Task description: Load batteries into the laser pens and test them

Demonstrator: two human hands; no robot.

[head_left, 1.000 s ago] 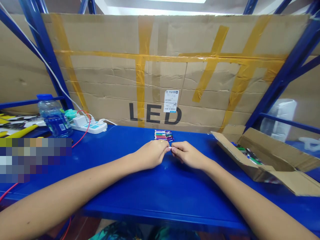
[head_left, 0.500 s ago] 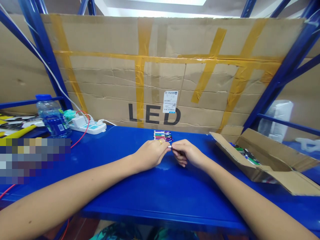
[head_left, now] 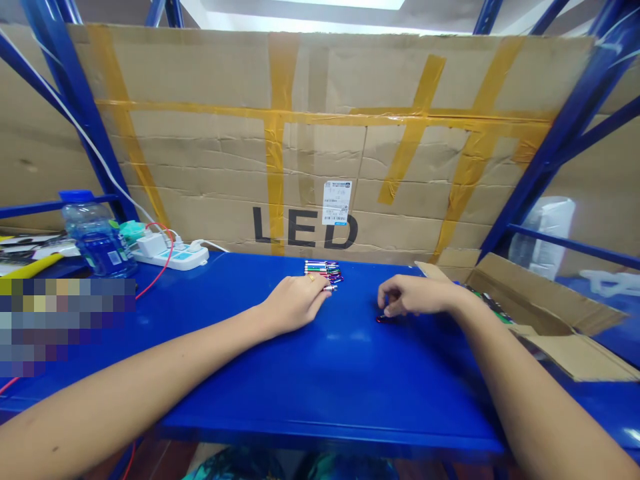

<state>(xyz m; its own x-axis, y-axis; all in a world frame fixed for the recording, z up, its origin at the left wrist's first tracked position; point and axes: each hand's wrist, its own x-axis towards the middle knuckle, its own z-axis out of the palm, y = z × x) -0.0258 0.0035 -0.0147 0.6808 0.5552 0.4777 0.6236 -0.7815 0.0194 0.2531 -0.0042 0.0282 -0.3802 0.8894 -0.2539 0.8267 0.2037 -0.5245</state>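
Observation:
My left hand (head_left: 295, 303) is closed with the fingers pinched round a small silver metal tube (head_left: 330, 288). Only the tube's shiny end sticks out past the fingertips. Just behind it lies a row of several slim coloured metal tubes (head_left: 316, 267) with small clips at their right ends. To the right, my right hand (head_left: 410, 295) bends down to the table, thumb and fingers curled together at a small dark piece (head_left: 383, 319) with a red glint. The fingertips partly cover this piece, and its kind is too small to make out.
An open cardboard box (head_left: 545, 300) with several coloured tubes stands at the right, partly behind my right forearm. At the left are a blue-capped bottle (head_left: 97, 233), a white power strip (head_left: 175, 257) and a red cable (head_left: 159, 277). A large cardboard sheet (head_left: 225, 153) closes off the back of the blue table (head_left: 320, 387).
My right hand has let go of the silver tube and moved right, down to the small dark piece on the table. My left hand still holds the tube. The view has shifted slightly.

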